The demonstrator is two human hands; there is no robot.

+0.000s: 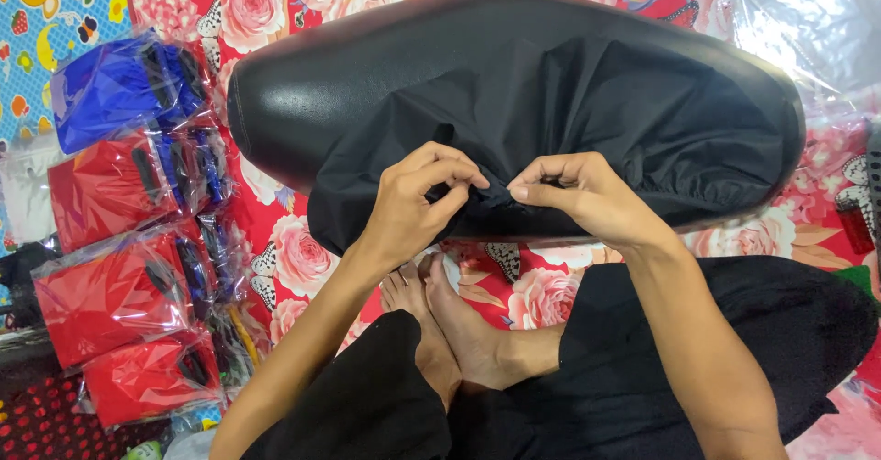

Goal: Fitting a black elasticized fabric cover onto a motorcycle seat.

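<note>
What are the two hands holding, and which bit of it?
Both hands pinch the black fabric cover at its gathered near edge. The left hand and right hand grip close together, where the cover stretches over the black seat.

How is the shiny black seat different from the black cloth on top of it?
The black seat looks smooth, glossy and firm; the black cloth cover is dull, soft and wrinkled. The seat lies bare at its left end, while the cover drapes over the rest and is pinched by the left hand and right hand. Both are black.
</note>
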